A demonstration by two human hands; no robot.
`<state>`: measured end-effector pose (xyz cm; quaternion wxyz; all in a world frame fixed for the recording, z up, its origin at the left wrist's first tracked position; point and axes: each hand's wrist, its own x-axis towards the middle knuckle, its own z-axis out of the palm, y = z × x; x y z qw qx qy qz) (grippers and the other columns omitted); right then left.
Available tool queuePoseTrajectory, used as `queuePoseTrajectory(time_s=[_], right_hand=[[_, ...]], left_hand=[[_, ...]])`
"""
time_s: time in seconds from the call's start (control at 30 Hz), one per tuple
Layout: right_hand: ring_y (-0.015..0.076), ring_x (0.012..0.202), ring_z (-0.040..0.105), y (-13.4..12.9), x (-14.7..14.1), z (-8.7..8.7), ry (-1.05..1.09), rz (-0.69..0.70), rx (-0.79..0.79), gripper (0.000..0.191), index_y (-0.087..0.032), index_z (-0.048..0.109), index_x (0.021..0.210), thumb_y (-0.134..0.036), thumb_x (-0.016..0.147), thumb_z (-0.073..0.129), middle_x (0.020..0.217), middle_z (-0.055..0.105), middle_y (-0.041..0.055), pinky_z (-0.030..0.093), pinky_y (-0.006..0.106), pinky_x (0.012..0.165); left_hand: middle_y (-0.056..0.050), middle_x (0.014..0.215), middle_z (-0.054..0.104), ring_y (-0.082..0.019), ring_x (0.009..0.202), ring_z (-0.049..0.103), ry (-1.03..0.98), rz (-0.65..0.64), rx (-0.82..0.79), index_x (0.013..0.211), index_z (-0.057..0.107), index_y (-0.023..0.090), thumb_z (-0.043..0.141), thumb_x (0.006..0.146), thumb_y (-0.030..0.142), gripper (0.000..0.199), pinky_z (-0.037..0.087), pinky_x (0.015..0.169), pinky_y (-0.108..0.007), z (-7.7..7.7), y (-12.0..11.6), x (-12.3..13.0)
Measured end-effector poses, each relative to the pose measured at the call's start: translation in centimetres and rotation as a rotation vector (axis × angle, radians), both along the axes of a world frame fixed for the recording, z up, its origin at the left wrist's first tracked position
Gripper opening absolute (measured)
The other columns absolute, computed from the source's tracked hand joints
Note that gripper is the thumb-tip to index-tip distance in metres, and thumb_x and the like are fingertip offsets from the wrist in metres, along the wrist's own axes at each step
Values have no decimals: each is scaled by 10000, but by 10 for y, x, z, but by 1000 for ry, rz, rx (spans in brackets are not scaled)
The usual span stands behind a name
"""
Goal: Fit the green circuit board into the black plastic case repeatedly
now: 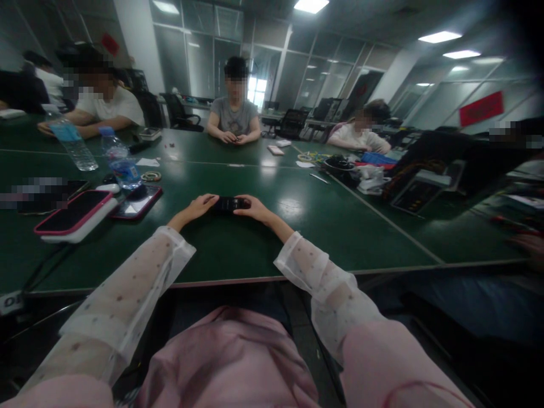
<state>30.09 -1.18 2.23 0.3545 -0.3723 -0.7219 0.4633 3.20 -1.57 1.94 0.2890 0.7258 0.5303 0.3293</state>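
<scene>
A dark smartphone (pixel 227 204) is held sideways between my two hands, low over the green table (pixel 255 249). Its screen is mostly black with some faint markings. My left hand (pixel 199 207) grips the left end, the thumb along its near edge. At the other end my right hand (pixel 254 208) is closed round the phone, fingers partly behind it. Sheer white dotted sleeves cover both forearms.
To the left lie a pink-cased phone (pixel 76 211) on a white box and a second phone (pixel 138 203). Two water bottles (pixel 120 161) stand behind them. Cables (pixel 338 164) and a plastic bag (pixel 372 178) lie right. Several people sit around the table, one person (pixel 235 110) opposite.
</scene>
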Motion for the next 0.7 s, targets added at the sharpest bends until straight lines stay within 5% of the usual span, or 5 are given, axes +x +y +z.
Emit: queuePoseTrajectory(time_s=[0.33, 0.7], right_hand=[[237, 929, 660, 1, 1, 1, -183, -37, 85, 472, -170, 722, 967, -609, 800, 772, 919, 688, 58, 561, 464, 934], [250, 1177, 640, 10, 0, -15, -102, -19, 196, 676, -214, 569, 1326, -421, 754, 867, 1273, 647, 98, 487, 485, 1089]], left_hand=[[-91, 1367, 652, -295, 1275, 589, -48, 4, 2, 1353, 624, 224, 395, 964, 710, 663, 406, 1133, -429, -13, 10, -7], [-108, 1299, 678, -310, 1195, 620, -33, 22, -33, 1306, 653, 216, 404, 951, 735, 675, 448, 1071, -431, -5, 2, -4]])
